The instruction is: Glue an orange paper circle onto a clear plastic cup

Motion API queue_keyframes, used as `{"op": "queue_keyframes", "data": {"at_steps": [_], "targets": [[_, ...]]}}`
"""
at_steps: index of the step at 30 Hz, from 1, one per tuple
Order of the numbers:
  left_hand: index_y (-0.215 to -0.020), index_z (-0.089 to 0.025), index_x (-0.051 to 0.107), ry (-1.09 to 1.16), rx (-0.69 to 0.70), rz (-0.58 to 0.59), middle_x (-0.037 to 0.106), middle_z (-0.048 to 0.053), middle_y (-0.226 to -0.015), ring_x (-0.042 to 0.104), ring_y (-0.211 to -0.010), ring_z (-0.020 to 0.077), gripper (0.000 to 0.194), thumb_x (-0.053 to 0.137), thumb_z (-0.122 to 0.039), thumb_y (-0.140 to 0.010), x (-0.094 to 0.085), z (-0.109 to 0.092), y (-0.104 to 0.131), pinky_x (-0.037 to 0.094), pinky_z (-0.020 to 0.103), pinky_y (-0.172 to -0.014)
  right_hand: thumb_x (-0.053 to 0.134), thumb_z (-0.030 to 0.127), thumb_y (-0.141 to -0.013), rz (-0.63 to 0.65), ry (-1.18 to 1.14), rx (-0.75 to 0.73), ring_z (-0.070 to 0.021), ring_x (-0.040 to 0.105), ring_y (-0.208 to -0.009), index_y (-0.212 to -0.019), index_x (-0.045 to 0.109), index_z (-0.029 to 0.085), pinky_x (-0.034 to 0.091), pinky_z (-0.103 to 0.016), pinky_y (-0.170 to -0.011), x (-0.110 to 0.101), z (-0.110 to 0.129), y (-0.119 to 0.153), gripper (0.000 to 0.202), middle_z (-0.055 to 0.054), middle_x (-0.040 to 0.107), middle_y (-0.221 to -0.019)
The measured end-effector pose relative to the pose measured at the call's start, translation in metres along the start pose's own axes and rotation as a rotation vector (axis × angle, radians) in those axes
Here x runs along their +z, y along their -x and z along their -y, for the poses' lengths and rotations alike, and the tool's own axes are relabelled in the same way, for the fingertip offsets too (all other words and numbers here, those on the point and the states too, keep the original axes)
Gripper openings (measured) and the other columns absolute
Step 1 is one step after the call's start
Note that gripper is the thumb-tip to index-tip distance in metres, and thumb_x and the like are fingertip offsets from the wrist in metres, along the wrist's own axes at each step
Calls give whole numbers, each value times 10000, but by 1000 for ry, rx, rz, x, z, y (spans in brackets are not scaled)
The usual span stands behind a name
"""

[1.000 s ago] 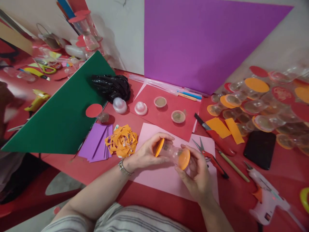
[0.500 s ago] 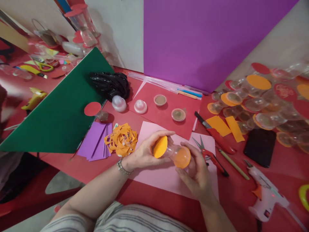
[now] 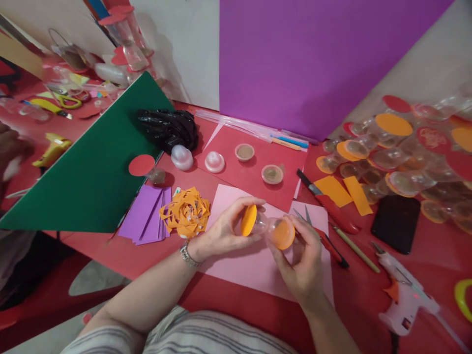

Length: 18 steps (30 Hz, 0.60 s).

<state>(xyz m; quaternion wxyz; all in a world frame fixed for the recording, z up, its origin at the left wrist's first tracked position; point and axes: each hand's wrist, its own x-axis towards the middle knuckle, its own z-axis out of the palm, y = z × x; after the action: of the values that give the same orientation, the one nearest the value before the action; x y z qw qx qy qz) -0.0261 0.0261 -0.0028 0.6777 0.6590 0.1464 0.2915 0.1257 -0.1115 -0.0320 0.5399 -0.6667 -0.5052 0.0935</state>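
Observation:
Between my hands is a clear plastic hourglass [image 3: 271,230] with an orange disc at each end. My left hand [image 3: 226,226] wraps round its left end, beside the tilted orange disc [image 3: 249,220]. Fingers and thumb of my right hand [image 3: 304,260] grip the right bulb at its rim. Beneath them lies a pink paper sheet [image 3: 236,273]. Red-handled scissors [image 3: 326,243] rest just behind my right hand. Farther back, two small cups of sand [image 3: 244,153] stand on red paper, beside a whitish domed plastic piece [image 3: 214,162].
To the left are cut orange paper scraps [image 3: 186,212], purple strips [image 3: 143,216], a black plastic bag [image 3: 167,129] and a slanted green board [image 3: 96,177]. Rightward lie a cutter [image 3: 332,209], a phone [image 3: 396,223], a glue gun [image 3: 409,295] and stacked hourglasses [image 3: 405,152]. Another person's hand [image 3: 9,152] shows far left.
The hourglass has turned in my hands: its left disc now shows more edge-on, and its right end has risen slightly. My right hand has shifted up with it.

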Motion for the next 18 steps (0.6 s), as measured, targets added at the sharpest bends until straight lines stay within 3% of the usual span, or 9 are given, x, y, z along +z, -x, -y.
{"op": "queue_keyframes", "data": {"at_steps": [3, 7, 13, 18], "targets": [[-1296, -273, 536, -63, 60, 30, 565, 83, -1248, 587, -1104, 211, 511, 757, -237, -837, 0, -4, -1, 503, 380, -1004, 726, 381, -856, 64, -62, 90, -304, 631, -1216, -1402, 481, 213, 588, -478, -963, -7, 6, -3, 622, -176, 598, -1336], [-1274, -256, 542, -186, 146, 53, 549, 93, -1227, 556, -1158, 238, 467, 737, -251, -849, -2, -9, -5, 483, 418, -1045, 644, 391, -920, 142, -72, 160, -266, 677, -1155, -1324, 561, 230, 613, -403, -907, -17, 17, -10, 443, -128, 677, -1273], [-1320, -263, 496, -219, 145, 72, 538, 97, -1250, 563, -1141, 234, 491, 703, -246, -875, -1, -5, -4, 481, 429, -1040, 685, 365, -903, 80, -89, 98, -247, 683, -1117, -1272, 586, 252, 607, -385, -888, -15, 17, -13, 398, -98, 694, -1193], [-1324, -251, 496, -163, 43, 5, 549, 94, -1254, 564, -1109, 232, 570, 775, -386, -845, 2, 0, -1, 484, 405, -999, 721, 361, -876, 25, -90, 39, -252, 673, -1104, -1261, 564, 248, 623, -415, -863, -10, 14, -10, 431, -114, 652, -1164]]}}
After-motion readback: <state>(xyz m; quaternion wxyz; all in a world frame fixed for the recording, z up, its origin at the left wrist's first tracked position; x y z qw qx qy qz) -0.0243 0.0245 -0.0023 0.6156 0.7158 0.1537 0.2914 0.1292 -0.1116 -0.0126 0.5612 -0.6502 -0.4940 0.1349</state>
